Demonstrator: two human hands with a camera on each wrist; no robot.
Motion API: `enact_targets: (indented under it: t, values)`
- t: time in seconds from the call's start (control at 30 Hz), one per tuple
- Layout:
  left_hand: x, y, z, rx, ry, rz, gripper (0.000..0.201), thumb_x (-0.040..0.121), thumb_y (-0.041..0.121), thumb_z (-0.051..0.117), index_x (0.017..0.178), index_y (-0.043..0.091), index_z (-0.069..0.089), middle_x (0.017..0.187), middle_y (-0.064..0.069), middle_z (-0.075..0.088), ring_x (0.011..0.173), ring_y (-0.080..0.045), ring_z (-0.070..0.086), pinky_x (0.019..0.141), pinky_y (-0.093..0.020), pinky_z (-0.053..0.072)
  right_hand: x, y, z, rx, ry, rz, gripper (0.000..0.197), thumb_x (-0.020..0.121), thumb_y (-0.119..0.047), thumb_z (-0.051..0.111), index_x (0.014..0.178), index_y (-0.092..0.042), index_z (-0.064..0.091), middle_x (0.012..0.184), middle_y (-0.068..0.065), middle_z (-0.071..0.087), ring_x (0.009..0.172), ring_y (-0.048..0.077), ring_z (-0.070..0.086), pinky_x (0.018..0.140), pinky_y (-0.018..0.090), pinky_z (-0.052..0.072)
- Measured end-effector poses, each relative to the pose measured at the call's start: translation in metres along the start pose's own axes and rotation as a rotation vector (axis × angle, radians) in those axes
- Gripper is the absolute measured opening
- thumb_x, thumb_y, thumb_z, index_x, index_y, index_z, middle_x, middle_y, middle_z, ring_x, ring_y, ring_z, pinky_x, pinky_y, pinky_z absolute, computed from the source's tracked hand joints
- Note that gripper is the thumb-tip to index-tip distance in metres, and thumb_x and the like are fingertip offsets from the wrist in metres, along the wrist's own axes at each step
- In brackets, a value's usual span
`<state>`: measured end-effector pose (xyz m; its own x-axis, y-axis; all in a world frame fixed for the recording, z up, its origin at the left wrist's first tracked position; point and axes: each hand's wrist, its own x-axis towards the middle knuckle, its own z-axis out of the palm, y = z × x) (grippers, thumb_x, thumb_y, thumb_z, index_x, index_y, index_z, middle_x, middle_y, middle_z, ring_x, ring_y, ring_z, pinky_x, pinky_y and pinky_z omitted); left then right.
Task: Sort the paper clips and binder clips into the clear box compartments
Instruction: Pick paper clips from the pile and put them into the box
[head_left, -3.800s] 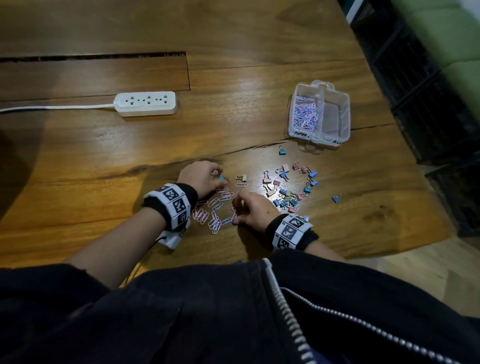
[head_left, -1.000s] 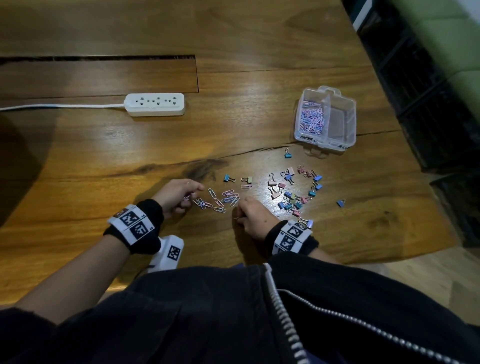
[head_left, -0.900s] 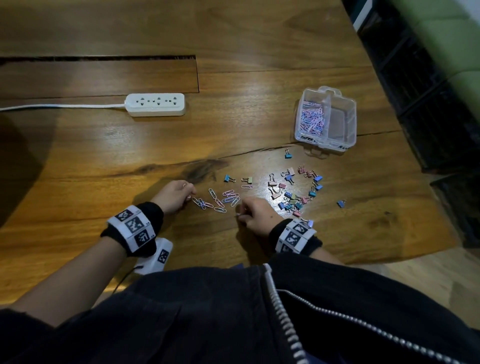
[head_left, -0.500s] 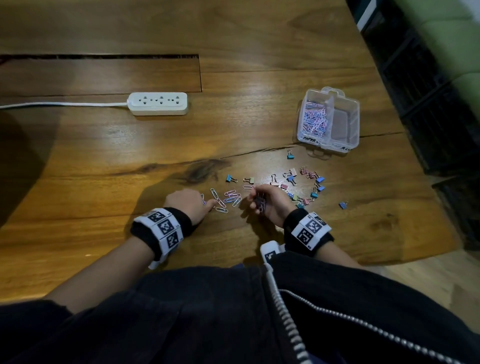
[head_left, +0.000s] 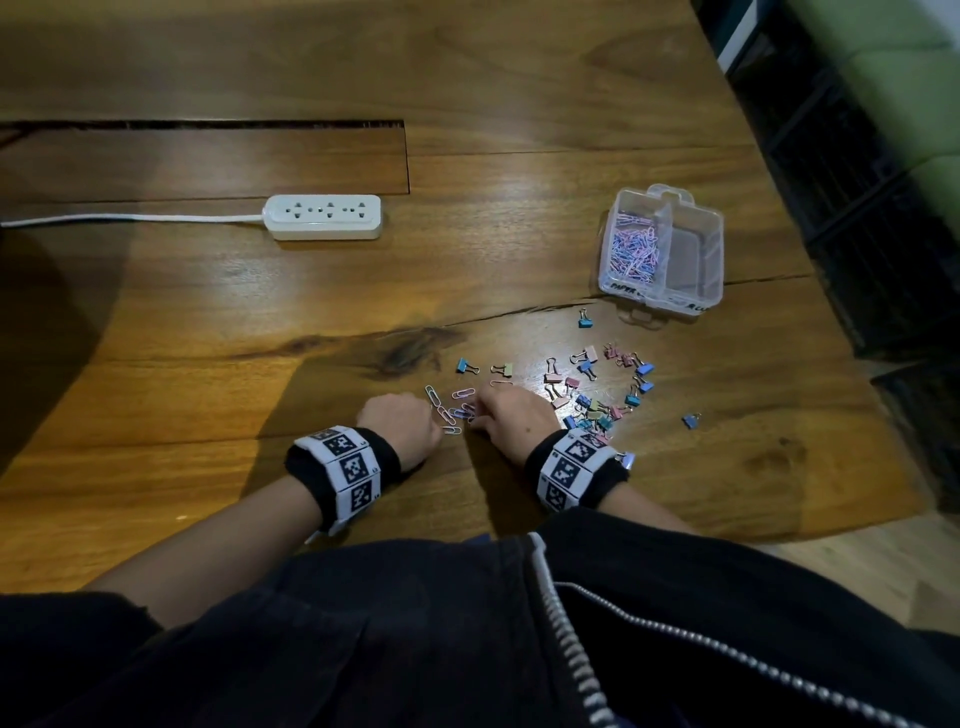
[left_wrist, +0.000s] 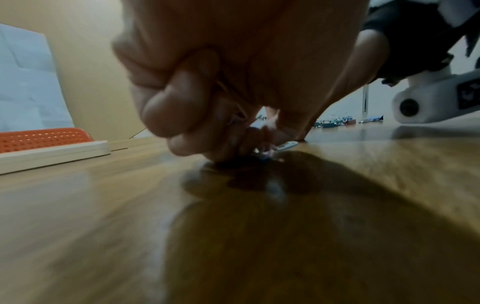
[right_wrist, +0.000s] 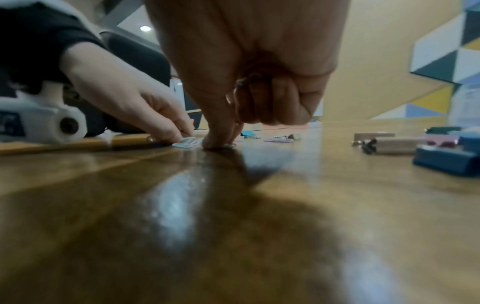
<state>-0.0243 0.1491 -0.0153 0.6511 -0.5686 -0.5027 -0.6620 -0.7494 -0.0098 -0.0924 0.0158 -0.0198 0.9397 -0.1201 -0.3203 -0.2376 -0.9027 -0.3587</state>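
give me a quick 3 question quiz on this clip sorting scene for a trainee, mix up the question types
1. True or false: the right compartment of the clear box already holds binder clips.
2. Multiple choice: the loose binder clips on the table lie mostly A) left of both hands, B) beyond and to the right of the right hand, C) beside the power strip.
3. Fill the gap: between the left hand and the right hand lies a small group of loose ____ clips.

Key: 1. False; only the left compartment is filled, with paper clips. 2. B. 3. paper.
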Motion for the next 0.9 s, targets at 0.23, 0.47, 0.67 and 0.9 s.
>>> enact_targets:
  t: [0.23,0.47,0.67,0.9]
  values:
    - [0.005,-0.012,-0.008,-0.249,-0.050,-0.046,0.032,0.093,0.034,0.035,0.071,0.014,0.046,0.076,-0.006,0.050,0.072,-0.024,0.048,0.065,-0.028,0.038,-0.001,0.009,-0.007,0.231,-0.211,0.142,0.011,0.092,-0.026,0.048,0.086,-0.017,0.050,0.090,0.003,0.055,0.088,0.020,0.054,0.078,0.030,0.044]
    - [0.036,0.021,-0.075,-1.417,-0.199,-0.122,0.038,0.090,0.014,0.033,0.053,0.016,0.035,0.044,0.004,0.041,0.028,-0.005,0.026,0.035,-0.011,0.018,-0.017,0.064,-0.059,0.787,-0.038,0.323,0.023,0.093,-0.021,0.047,0.071,-0.018,0.043,0.071,-0.004,0.047,0.058,0.006,0.045,0.052,0.017,0.037]
    - [0.094,0.104,-0.149,-1.680,-0.398,0.021,0.031,0.086,0.014,0.028,0.055,0.018,0.030,0.038,0.006,0.043,0.025,-0.004,0.023,0.027,-0.006,0.013,-0.033,0.127,-0.114,0.769,0.112,0.364,0.027,0.090,-0.008,0.049,0.065,-0.018,0.044,0.067,0.002,0.052,0.053,0.008,0.042,0.045,0.018,0.035]
    - [0.153,0.178,-0.185,-1.596,-0.215,-0.116,0.026,0.092,0.014,0.031,0.083,0.004,0.053,0.084,-0.012,0.053,0.062,-0.017,0.060,0.041,-0.018,0.045,-0.034,0.177,-0.146,0.912,0.259,0.430,0.016,0.092,-0.003,0.043,0.098,-0.008,0.057,0.068,0.000,0.045,0.055,0.008,0.039,0.038,0.010,0.032]
